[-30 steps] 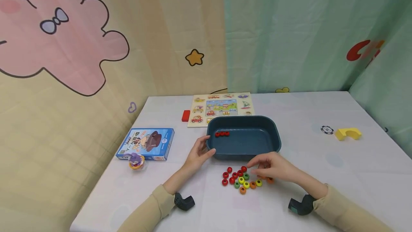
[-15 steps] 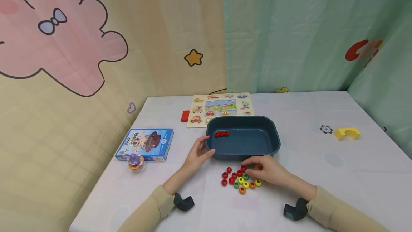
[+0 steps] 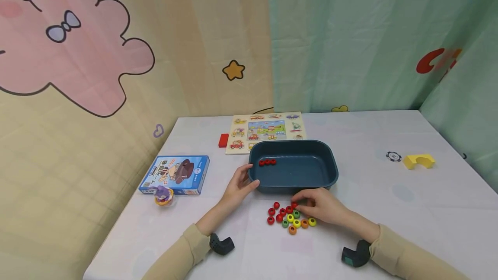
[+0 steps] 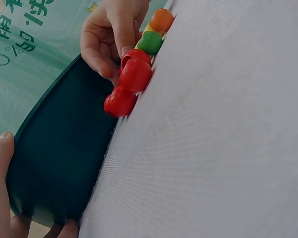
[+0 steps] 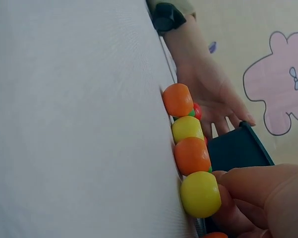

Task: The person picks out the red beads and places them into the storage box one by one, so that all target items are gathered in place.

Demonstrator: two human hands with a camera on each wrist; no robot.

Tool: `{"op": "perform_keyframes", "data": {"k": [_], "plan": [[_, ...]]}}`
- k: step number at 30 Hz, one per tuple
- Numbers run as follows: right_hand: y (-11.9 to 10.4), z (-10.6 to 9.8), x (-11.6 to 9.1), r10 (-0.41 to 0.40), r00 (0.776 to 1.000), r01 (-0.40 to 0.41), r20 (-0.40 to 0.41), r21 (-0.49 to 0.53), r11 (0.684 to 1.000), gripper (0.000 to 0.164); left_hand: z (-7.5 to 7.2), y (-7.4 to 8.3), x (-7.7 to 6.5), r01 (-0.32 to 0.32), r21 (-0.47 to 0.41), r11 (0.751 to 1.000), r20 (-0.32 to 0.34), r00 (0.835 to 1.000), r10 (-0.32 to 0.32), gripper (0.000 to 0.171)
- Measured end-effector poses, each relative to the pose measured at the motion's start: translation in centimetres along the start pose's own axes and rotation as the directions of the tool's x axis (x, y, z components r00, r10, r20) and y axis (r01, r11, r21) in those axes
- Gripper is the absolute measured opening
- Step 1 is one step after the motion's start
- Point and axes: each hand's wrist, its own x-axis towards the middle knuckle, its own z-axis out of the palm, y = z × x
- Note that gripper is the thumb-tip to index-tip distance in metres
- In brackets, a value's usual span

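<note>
My left hand (image 3: 237, 187) holds the left end of a dark teal plastic tray (image 3: 295, 184), thumb and fingers spread about its corner. Three red beads (image 3: 267, 162) lie in a row inside the tray at its left. In front of the tray, loose round beads lie in a cluster: several red beads (image 3: 279, 218), green beads (image 3: 285, 224), yellow beads (image 3: 312, 222) and orange beads (image 3: 292, 230). My right hand (image 3: 320, 205) is at the cluster's back edge and pinches a red bead (image 3: 294, 205) between thumb and index finger. In the right wrist view, a yellow bead (image 5: 201, 194) stands beside the right fingers.
Behind the tray lies a wooden picture puzzle board (image 3: 266, 129) with a red block (image 3: 223, 140) beside it. A blue box (image 3: 175, 174) and a small purple toy (image 3: 163, 195) are at left. A yellow arch block (image 3: 419, 161) and a poker-chip-like disc (image 3: 394, 156) are at right.
My right hand has moved left and slightly down, from beside the red bead to closing thumb and finger on it. My left hand stays at the tray.
</note>
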Motion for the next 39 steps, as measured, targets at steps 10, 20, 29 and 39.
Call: {"op": "perform_keyframes", "data": {"k": [10, 20, 29, 39], "plan": [[-0.1, 0.0, 0.1, -0.008, 1.000, 0.008, -0.001, -0.013, 1.000, 0.018, 0.0, 0.1, 0.0, 0.005, 0.000, 1.000, -0.007, 1.000, -0.005, 0.060], [-1.9, -1.7, -0.2, 0.012, 0.999, -0.013, 0.031, 0.026, 1.000, 0.022, 0.0, 0.1, 0.0, -0.001, -0.005, 1.000, -0.003, 1.000, 0.001, 0.060], [-4.2, -7.9, 3.0, -0.157, 0.983, 0.158, -0.095, -0.005, 0.987, 0.023, 0.1, 0.1, 0.1, 0.024, 0.010, 1.000, -0.006, 1.000, -0.024, 0.058], [-2.3, -10.5, 11.0, -0.002, 0.998, -0.006, 0.064, 0.116, 0.993, 0.028, 0.0, 0.1, 0.0, 0.025, -0.004, 1.000, -0.010, 1.000, -0.025, 0.057]]}}
